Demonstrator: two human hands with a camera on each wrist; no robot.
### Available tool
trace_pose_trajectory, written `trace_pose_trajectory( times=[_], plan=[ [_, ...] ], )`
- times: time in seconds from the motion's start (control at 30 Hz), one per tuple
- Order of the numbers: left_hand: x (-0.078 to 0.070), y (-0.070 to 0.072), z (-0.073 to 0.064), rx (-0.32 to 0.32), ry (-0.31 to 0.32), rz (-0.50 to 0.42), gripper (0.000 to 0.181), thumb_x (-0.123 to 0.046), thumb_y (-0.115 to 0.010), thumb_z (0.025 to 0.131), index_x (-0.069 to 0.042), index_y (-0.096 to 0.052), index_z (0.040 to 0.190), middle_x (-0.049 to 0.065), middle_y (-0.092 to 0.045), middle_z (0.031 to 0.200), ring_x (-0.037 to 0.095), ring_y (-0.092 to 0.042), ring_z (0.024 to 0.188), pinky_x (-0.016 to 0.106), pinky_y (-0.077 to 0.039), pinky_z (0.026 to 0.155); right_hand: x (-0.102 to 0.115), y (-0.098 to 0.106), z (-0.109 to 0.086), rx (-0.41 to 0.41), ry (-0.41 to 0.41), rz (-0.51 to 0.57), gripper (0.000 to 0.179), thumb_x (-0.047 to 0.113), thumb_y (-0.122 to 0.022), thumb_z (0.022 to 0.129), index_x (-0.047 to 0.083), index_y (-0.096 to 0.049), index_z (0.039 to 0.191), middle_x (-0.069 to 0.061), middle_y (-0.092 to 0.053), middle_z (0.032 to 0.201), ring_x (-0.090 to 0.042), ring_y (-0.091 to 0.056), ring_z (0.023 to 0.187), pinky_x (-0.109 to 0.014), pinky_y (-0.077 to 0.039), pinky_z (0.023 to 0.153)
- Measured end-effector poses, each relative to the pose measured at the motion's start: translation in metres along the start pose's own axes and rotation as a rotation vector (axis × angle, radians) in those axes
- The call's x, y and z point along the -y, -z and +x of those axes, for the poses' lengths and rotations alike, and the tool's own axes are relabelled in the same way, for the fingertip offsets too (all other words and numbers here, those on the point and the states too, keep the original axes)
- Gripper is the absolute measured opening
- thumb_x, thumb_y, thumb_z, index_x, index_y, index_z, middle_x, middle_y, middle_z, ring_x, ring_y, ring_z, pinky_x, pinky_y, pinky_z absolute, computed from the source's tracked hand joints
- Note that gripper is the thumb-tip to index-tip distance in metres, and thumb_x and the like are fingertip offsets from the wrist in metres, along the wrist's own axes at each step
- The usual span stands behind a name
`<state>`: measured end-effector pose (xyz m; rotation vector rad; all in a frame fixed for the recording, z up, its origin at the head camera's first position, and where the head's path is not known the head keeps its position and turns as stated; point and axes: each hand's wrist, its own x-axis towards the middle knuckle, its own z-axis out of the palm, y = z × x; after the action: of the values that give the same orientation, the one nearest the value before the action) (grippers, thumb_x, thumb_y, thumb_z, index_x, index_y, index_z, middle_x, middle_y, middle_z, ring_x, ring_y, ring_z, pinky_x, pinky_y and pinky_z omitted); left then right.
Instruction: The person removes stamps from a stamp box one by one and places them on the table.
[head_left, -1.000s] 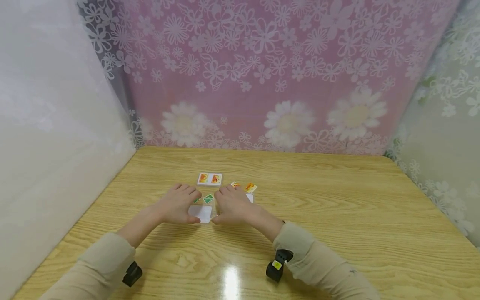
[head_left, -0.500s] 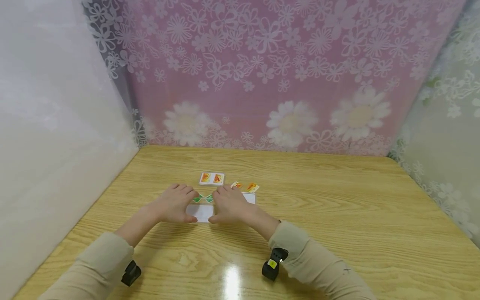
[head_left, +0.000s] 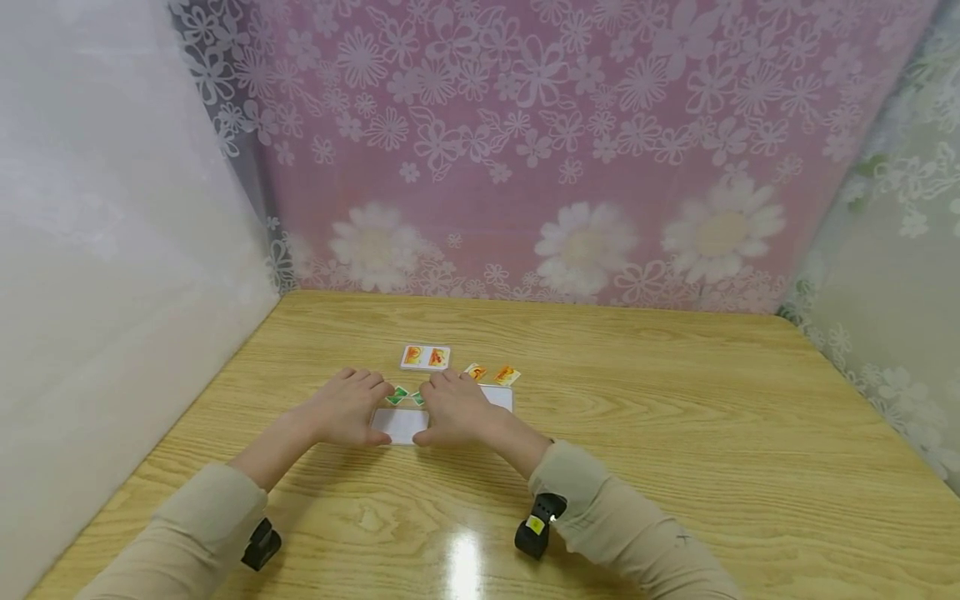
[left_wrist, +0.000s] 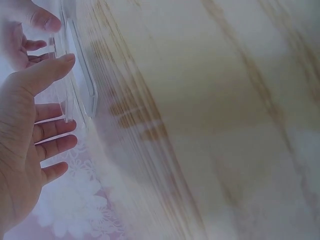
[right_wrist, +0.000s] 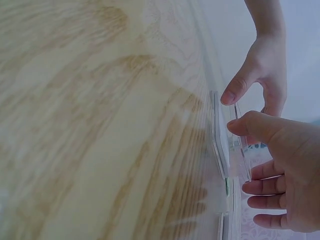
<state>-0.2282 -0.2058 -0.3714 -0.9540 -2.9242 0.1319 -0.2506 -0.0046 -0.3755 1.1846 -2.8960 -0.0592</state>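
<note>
Between my two hands is a thin clear plastic plate (right_wrist: 243, 156), best seen edge-on in the wrist views. My left hand (head_left: 345, 408) pinches its left end between thumb and fingers. Its right end is in the grip of my right hand (head_left: 457, 410). Below the plate lies a white rectangular piece with rounded corners (head_left: 400, 427); a narrow gap shows between the two in the right wrist view. Two small green picture cards (head_left: 397, 396) lie just behind, the right one partly covered by my right hand.
A second white piece (head_left: 501, 397) lies to the right, partly behind my right hand. Behind it are two small orange picture cards (head_left: 507, 375). Farther back lies a flat rectangular piece with two orange pictures (head_left: 425, 358). Patterned cloth surrounds the wooden table (head_left: 637, 400).
Both hands have shifted slightly left, the right hand more, so the plate now lies more squarely over the white piece. The view has moved a little too.
</note>
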Motion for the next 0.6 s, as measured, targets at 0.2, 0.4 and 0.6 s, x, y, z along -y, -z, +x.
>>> trace_pose_trajectory(
  times=[0.2, 0.4, 0.6],
  plan=[
    [0.0018, -0.0013, -0.0001, 0.016, 0.002, -0.012, 0.062, -0.048, -0.071, 0.074, -0.004, -0.057, 0.116, 0.009, -0.057, 0.108, 0.030, -0.052, 0.104, 0.051, -0.038, 0.090, 0.0014, -0.0009, 0.0025, 0.011, -0.002, 0.004, 0.063, 0.057, -0.064, 0.077, 0.009, -0.057, 0.117, -0.002, -0.054, 0.108, -0.019, -0.047, 0.103, -0.034, -0.039, 0.083],
    [0.0046, -0.0034, -0.0004, 0.017, -0.010, -0.021, 0.060, -0.047, -0.071, 0.074, -0.004, -0.058, 0.115, 0.009, -0.057, 0.109, 0.030, -0.052, 0.105, 0.052, -0.038, 0.090, 0.0016, -0.0029, 0.0047, 0.021, 0.002, -0.005, 0.062, 0.058, -0.063, 0.078, 0.010, -0.057, 0.117, -0.002, -0.054, 0.108, -0.019, -0.047, 0.104, -0.034, -0.039, 0.082],
    [0.0061, -0.0056, -0.0012, 0.020, -0.012, -0.029, 0.060, -0.046, -0.072, 0.074, -0.005, -0.058, 0.114, 0.008, -0.057, 0.108, 0.028, -0.052, 0.103, 0.051, -0.039, 0.088, 0.0030, -0.0043, 0.0064, 0.033, 0.001, -0.017, 0.065, 0.060, -0.062, 0.077, 0.011, -0.057, 0.119, -0.002, -0.055, 0.110, -0.019, -0.047, 0.104, -0.033, -0.038, 0.079]
  ],
)
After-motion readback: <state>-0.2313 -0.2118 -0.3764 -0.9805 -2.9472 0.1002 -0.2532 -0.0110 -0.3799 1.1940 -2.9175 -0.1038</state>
